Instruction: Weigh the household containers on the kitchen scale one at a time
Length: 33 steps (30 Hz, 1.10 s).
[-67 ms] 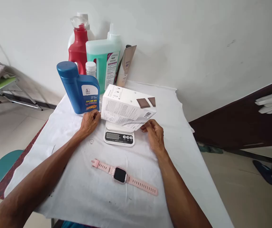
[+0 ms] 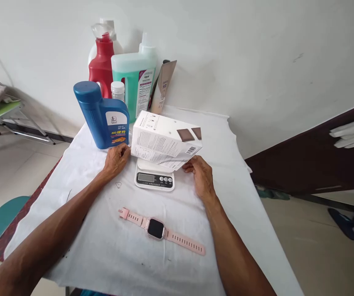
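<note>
A white printed box [image 2: 164, 142] rests tilted on a small white kitchen scale [image 2: 154, 177] in the middle of the cloth-covered table. My left hand [image 2: 116, 158] grips the box's left end. My right hand [image 2: 201, 172] holds its lower right corner, fingers curled against the edge. A pink smartwatch [image 2: 161, 229] lies flat on the cloth, nearer to me than the scale, and neither hand touches it.
Behind the box stand a blue oil jug [image 2: 101, 115], a red spray bottle [image 2: 102, 61], a green detergent jug [image 2: 135, 80], a small white jar [image 2: 118, 90] and a brown pouch [image 2: 163, 84], close to the wall. A white cloth [image 2: 103, 255] covers the table. A teal stool [image 2: 4, 213] is at left.
Almost nothing differs; both hands and the box stay put, with the view shifted very slightly.
</note>
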Each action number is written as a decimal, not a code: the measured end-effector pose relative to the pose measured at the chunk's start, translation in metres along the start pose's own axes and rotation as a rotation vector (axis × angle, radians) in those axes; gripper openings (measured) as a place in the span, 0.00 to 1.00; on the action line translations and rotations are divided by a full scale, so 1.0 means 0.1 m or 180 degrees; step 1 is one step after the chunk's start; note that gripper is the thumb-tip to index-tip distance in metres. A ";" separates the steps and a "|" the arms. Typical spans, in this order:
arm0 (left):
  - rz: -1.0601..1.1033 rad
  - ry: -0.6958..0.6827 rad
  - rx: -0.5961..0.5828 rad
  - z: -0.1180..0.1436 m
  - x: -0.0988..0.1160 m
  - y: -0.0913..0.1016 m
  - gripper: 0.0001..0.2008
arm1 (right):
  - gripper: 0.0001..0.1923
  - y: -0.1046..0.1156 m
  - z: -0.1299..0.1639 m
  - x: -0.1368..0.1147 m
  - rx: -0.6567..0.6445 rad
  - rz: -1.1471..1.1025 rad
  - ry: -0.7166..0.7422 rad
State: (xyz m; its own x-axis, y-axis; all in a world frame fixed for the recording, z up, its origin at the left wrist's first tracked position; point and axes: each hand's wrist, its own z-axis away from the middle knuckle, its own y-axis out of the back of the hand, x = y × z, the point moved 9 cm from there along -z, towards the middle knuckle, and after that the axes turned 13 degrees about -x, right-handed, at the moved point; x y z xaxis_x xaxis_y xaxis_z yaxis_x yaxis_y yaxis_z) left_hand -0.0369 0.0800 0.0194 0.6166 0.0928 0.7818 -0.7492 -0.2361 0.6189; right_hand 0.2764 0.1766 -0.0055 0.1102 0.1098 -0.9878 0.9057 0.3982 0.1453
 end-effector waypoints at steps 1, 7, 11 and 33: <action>-0.0005 0.0024 -0.0011 0.00 -0.01 0.00 0.16 | 0.26 -0.02 0.00 -0.02 -0.0082 -0.0132 0.0038; -0.0033 0.0058 0.0032 -0.02 -0.01 0.03 0.18 | 0.44 -0.19 -0.06 -0.52 -0.0757 0.0045 0.0344; 0.0001 0.0041 0.0044 -0.04 -0.01 0.03 0.18 | 0.40 -0.34 -0.16 -0.77 -0.0934 0.0283 0.0106; 0.0248 0.0334 -0.0115 -0.05 -0.04 -0.05 0.21 | 0.34 1.25 -1.91 -0.17 0.0891 0.0414 0.0056</action>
State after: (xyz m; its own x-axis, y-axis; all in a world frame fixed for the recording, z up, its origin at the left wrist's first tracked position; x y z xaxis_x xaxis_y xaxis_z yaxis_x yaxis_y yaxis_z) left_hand -0.0370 0.0853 0.0135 0.5290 0.1767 0.8300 -0.8032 -0.2116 0.5569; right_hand 0.3099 0.3985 0.0405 0.2278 0.1600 -0.9605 0.9623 0.1138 0.2472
